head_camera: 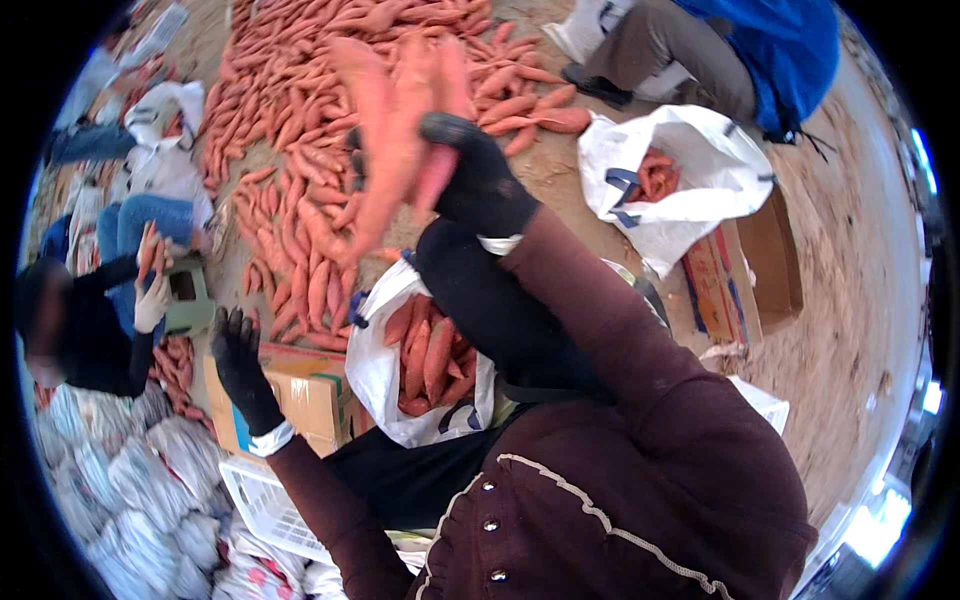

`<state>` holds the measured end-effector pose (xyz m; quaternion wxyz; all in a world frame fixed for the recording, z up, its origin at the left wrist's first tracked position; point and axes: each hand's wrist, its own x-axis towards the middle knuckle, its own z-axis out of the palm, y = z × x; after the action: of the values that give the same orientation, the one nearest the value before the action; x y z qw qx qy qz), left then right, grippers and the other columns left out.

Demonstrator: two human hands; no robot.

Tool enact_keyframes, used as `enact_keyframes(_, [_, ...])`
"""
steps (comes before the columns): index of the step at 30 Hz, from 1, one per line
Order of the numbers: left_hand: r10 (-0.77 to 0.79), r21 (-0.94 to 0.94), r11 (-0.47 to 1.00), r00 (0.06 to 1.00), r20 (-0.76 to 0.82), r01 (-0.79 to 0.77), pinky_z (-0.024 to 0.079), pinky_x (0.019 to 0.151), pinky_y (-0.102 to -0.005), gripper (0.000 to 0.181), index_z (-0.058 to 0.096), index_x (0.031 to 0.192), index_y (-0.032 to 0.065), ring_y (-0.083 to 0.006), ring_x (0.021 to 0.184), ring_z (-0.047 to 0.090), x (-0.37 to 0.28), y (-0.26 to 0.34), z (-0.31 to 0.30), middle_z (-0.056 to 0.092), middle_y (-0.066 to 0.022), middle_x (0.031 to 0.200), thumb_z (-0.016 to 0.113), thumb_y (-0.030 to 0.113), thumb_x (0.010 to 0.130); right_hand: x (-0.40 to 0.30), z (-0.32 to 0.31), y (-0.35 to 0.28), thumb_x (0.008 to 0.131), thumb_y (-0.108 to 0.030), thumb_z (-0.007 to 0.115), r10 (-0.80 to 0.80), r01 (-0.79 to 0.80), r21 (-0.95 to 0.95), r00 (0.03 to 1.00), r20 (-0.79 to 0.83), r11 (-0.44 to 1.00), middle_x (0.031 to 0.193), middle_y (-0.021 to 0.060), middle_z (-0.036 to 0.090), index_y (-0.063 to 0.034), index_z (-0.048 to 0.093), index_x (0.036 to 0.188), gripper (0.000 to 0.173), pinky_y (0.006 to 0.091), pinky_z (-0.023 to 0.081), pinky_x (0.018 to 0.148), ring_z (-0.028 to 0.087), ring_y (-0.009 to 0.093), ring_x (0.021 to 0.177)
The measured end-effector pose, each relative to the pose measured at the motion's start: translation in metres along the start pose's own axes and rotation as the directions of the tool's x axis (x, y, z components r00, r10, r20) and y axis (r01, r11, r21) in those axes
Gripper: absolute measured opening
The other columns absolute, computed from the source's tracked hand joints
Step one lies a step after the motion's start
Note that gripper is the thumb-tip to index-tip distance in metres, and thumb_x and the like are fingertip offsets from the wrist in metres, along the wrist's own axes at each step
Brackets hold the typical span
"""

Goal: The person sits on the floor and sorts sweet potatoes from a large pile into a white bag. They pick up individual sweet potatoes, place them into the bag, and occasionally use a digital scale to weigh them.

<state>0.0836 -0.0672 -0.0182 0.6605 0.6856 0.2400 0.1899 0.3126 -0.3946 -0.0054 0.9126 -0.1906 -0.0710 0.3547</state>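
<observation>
My right hand (pixel 476 169), in a black glove, grips several sweet potatoes (pixel 397 142) above the large heap of sweet potatoes (pixel 292 90) on the ground; they are blurred. My left hand (pixel 244 367), also black-gloved, is raised over a cardboard box (pixel 300 405) with fingers apart and nothing in it. Between my legs stands an open white bag (pixel 371 397), partly filled with sweet potatoes (pixel 427 352).
Another white bag (pixel 697 210) holding sweet potatoes stands at right, beside an open cardboard carton (pixel 772 262). A white plastic basket (pixel 270 510) and filled bags (pixel 150 480) lie lower left. Co-workers sit at left (pixel 82 322) and upper right (pixel 787 60).
</observation>
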Motion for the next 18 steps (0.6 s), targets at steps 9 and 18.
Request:
enact_keyframes(9, [-0.153, 0.064, 0.986, 0.988, 0.025, 0.151, 0.032, 0.106, -0.0381, 0.050, 0.038, 0.140, 0.0057, -0.0245, 0.126, 0.046, 0.011, -0.023, -0.023, 0.043, -0.0119, 0.140, 0.039, 0.035, 0.099, -0.192, -0.169, -0.147, 0.084, -0.023, 0.061, -0.337, 0.417, 0.157, 0.864, -0.375, 0.895, 0.127, 0.0140, 0.048, -0.0040, 0.038, 0.132, 0.057, 0.0395, 0.032, 0.107, 0.046, 0.028, 0.120])
enact_keyframes(18, [-0.192, 0.175, 0.967, 0.981, 0.025, 0.185, 0.031, 0.106, -0.0373, 0.054, 0.035, 0.142, 0.0050, -0.0251, 0.126, 0.045, 0.004, -0.029, -0.007, 0.045, -0.0142, 0.139, 0.036, 0.036, 0.098, -0.214, -0.314, -0.235, 0.076, -0.038, 0.066, -0.378, 0.310, -0.266, 0.391, -0.839, 0.913, 0.116, 0.0192, 0.050, -0.0057, 0.047, 0.117, 0.055, 0.0458, 0.044, 0.091, 0.052, 0.032, 0.106])
